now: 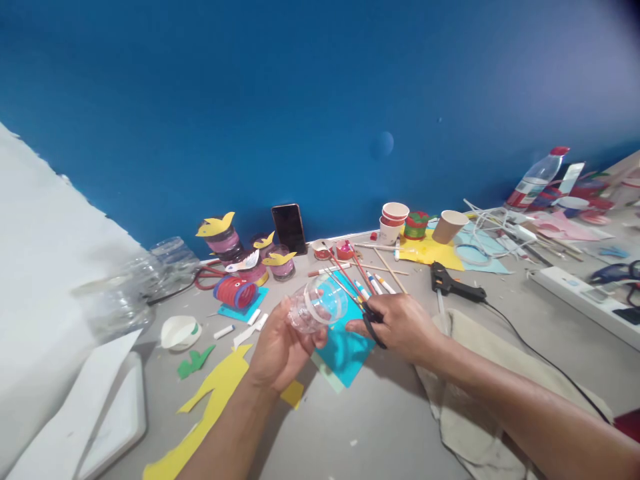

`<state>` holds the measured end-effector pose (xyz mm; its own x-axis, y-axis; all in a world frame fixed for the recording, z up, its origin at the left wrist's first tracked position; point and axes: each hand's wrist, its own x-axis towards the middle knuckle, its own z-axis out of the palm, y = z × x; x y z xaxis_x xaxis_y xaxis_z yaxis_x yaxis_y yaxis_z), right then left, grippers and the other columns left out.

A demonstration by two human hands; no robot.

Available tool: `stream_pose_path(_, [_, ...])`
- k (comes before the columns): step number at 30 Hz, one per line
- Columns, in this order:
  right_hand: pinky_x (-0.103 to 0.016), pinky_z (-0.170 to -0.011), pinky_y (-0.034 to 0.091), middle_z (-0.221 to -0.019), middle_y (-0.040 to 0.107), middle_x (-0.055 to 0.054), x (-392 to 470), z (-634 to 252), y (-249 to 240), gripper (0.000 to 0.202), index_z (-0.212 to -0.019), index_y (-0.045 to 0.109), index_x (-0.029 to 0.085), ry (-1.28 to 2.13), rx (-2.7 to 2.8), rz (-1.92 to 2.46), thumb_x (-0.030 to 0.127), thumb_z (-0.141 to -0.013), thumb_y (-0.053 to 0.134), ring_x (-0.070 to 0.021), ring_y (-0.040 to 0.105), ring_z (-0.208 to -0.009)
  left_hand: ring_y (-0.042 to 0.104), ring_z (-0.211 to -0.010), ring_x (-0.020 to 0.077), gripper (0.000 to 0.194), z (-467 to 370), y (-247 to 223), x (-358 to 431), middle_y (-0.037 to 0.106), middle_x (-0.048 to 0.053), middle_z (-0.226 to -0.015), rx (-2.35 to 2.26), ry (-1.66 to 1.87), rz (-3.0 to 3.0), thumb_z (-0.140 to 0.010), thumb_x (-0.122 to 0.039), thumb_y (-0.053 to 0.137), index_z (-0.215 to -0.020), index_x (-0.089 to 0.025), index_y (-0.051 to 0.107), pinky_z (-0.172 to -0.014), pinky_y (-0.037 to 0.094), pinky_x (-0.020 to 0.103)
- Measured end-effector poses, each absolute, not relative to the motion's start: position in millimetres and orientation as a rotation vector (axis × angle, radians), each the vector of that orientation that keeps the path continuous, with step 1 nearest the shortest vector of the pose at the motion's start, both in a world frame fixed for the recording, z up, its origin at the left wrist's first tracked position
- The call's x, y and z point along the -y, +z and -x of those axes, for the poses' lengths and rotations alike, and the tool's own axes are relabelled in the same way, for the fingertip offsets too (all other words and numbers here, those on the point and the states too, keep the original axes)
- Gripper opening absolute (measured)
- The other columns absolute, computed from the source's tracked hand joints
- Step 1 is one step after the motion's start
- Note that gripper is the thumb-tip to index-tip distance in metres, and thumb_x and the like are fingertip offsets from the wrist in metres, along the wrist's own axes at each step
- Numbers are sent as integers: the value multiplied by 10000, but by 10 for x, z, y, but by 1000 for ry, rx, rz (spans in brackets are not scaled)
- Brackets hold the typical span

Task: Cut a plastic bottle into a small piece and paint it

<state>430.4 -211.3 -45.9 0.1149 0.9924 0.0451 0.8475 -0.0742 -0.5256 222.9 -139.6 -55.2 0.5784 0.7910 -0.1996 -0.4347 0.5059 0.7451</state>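
Note:
My left hand (283, 347) is wrapped round the lower part of a clear plastic cup (317, 305), tilted with its open rim toward the right. My right hand (400, 327) grips black-handled scissors (373, 323), whose blades point up and left beside the cup's rim. Whether the blades touch the plastic I cannot tell. Beneath the cup and the scissors lie blue paper sheets (350, 363) on the grey table (330, 433).
Yellow paper scraps (215, 393) and a white tray (117, 413) lie at the left. Decorated cups (235, 290) and a phone (290, 229) are behind. A glue gun (457, 285), cloth (470, 380) and power strip (590, 303) occupy the right.

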Motion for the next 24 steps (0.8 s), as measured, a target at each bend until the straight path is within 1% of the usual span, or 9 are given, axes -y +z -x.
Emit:
stream_pose_path(2, [-279,-556,223,-564,416,26,2106,-4310,-470,605,-593,412,211,447,1801,1944,709,-873,609,-120,308,-567,665,-543,170,591,-2226,-554,1400,755,65,-743,-581,780,-704,-655,-569,924,-999,-116,762,-504,528,256])
stream_pose_path(4, [-282,-553,219,-549,392,32,2097,-4317,-483,616,-580,413,209,446,1810,1933,714,-869,613,-117,295,-559,636,-495,162,601,-2224,-559,1409,728,62,-672,-574,754,-720,-706,-613,874,-997,-99,765,-469,500,247])
stream_pose_path(6, [-282,-551,222,-552,395,34,2088,-4328,-500,615,-576,417,209,472,1787,1933,712,-855,635,-117,305,-562,596,-444,154,619,-2224,-561,1416,686,57,-587,-555,723,-734,-768,-657,803,-998,-84,763,-438,463,236])
stream_pose_path(8, [-278,-546,233,-572,423,33,2076,-4347,-524,610,-584,431,211,527,1726,1924,722,-824,663,-119,335,-574,588,-440,154,578,-2227,-555,1413,690,69,-588,-542,722,-711,-813,-642,764,-984,-90,754,-431,451,232])
stream_pose_path(12, [-266,-540,283,-625,477,29,2025,-4418,-601,624,-630,478,212,708,1599,1755,791,-778,657,-124,392,-601,710,-614,208,338,-2236,-534,1380,771,105,-781,-576,796,-574,-902,-419,712,-1060,-121,728,-546,553,278])
stream_pose_path(14, [-266,-532,300,-623,485,24,1993,-4463,-639,628,-634,512,204,862,1539,1613,797,-764,671,-124,406,-598,753,-711,239,311,-2241,-541,1366,786,111,-843,-579,819,-544,-903,-318,690,-1146,-125,709,-631,591,313])
stream_pose_path(17, [-267,-528,326,-637,548,-5,1959,-4531,-671,608,-666,632,170,1054,1444,1462,765,-760,715,-127,445,-598,772,-784,257,443,-2253,-581,1372,802,132,-987,-535,822,-569,-857,-249,718,-1281,-136,662,-688,598,331])
stream_pose_path(19, [-266,-525,336,-639,571,-15,1948,-4574,-684,600,-696,677,156,1095,1406,1434,749,-785,708,-125,464,-588,773,-809,256,551,-2259,-612,1392,800,141,-1044,-503,803,-599,-839,-240,739,-1367,-142,617,-703,597,331])
stream_pose_path(24, [-263,-477,321,-608,555,-6,1923,-4641,-729,613,-715,659,159,1091,1351,1459,763,-823,663,-116,459,-531,775,-951,254,631,-2256,-641,1427,764,155,-1226,-503,811,-626,-862,-177,702,-1471,-176,538,-798,603,340])
